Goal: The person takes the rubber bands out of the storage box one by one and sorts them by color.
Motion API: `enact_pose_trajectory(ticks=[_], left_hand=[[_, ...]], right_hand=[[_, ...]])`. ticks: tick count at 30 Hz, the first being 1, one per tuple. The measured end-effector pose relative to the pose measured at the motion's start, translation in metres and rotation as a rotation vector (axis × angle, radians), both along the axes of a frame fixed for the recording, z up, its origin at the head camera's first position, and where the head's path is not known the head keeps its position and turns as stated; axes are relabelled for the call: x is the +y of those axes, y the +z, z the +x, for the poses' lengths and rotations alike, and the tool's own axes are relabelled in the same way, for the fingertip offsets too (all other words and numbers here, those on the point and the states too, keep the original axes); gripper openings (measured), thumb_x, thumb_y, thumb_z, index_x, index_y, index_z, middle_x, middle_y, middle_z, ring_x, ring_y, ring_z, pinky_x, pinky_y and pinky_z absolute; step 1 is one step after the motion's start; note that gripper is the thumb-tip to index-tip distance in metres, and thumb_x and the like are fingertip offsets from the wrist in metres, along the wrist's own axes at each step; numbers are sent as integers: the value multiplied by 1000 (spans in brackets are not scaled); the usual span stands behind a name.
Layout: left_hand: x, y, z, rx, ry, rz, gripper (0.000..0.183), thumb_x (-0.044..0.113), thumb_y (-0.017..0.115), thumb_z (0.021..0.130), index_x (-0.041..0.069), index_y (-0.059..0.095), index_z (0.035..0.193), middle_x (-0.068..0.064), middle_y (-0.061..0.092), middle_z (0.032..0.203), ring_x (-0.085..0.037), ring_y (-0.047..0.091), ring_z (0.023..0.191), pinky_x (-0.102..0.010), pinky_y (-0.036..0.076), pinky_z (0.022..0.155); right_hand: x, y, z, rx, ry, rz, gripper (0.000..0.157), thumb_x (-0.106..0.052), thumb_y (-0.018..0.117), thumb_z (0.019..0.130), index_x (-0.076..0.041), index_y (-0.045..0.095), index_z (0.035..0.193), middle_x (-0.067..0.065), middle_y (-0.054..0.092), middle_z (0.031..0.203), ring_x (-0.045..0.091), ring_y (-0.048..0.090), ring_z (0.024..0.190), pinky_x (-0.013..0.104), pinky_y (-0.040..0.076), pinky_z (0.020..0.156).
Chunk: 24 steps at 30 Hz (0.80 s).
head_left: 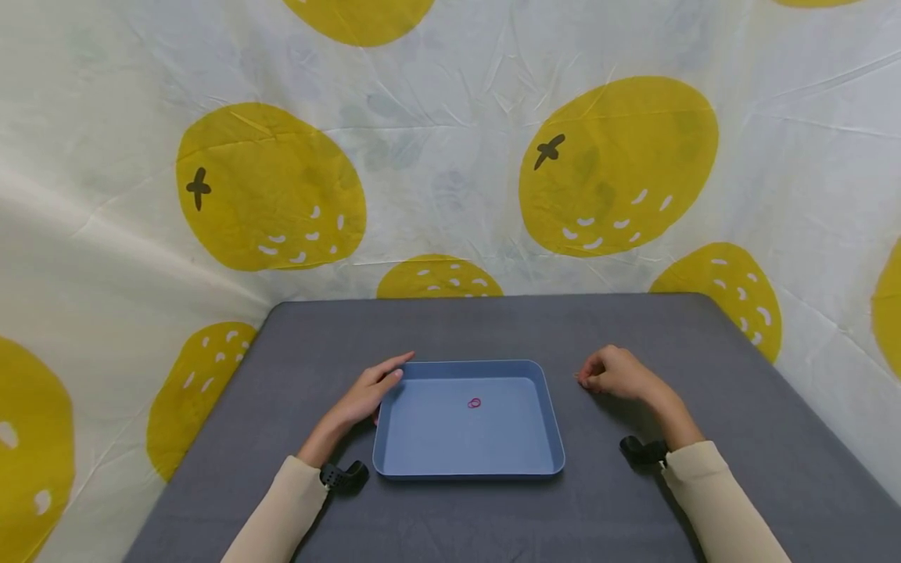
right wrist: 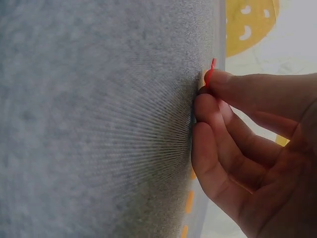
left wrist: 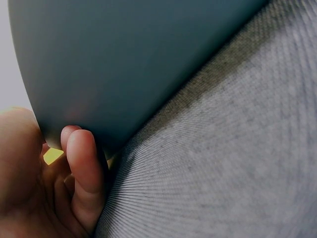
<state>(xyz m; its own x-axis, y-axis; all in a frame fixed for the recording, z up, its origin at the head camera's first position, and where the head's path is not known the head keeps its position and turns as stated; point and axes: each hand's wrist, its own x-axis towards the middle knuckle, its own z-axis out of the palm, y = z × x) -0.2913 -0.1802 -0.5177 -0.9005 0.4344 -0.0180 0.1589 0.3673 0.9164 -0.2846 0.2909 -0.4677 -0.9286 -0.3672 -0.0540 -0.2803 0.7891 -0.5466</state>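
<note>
A shallow blue rectangular tray [head_left: 468, 461] lies on the table, with small thin red rubber bands [head_left: 475, 403] on its floor. My left hand [head_left: 366, 395] holds the tray's left side near the far corner. In the left wrist view, curled fingers [left wrist: 84, 161] sit against the outside of the tray wall [left wrist: 99, 59], with the thumb side up at the rim. To the right of the tray, my right hand [head_left: 615, 374] is low over the table. Its thumb and fingertips pinch a thin red rubber band [right wrist: 212, 69], of which only a short piece shows.
A dark grey cloth-covered table [head_left: 464, 328] spreads under the tray and both hands. Behind it hangs a pale curtain [head_left: 443, 180] with large yellow fruit prints. Black wrist devices [head_left: 345, 477] sit at both sleeve cuffs.
</note>
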Motion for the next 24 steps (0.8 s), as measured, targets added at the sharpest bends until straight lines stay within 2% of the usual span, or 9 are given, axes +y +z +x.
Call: enact_pose_trajectory(ticks=[7, 12, 19, 24], left_hand=[[0, 0, 0, -2, 5, -5, 42, 39, 41, 103, 35, 42, 145, -4, 50, 141, -20, 44, 36, -43, 47, 38], [0, 1, 0, -1, 3, 4, 42, 39, 41, 103, 34, 42, 146, -6, 54, 137, -20, 44, 35, -43, 46, 37], [0, 1, 0, 6, -6, -3, 44, 37, 41, 104, 31, 40, 147, -7, 51, 140, -20, 44, 36, -42, 46, 38], [-1, -1, 1, 8, -8, -2, 43, 37, 41, 104, 35, 40, 146, -6, 51, 139, -20, 45, 36, -43, 47, 38]], right_hand=[[1, 2, 0, -14, -9, -10, 9, -5, 67, 84, -7, 72, 78, 1, 70, 74, 11, 58, 63, 24, 47, 54], [5, 5, 1, -23, -13, -23, 9, -6, 66, 87, -7, 73, 81, 3, 70, 75, 10, 59, 64, 25, 49, 56], [8, 8, 2, 11, -2, -11, 8, -8, 67, 87, -9, 74, 83, 1, 70, 74, 11, 57, 63, 25, 47, 55], [7, 9, 3, 34, -2, 3, 8, -10, 68, 87, -11, 75, 83, -2, 70, 75, 9, 54, 62, 25, 45, 55]])
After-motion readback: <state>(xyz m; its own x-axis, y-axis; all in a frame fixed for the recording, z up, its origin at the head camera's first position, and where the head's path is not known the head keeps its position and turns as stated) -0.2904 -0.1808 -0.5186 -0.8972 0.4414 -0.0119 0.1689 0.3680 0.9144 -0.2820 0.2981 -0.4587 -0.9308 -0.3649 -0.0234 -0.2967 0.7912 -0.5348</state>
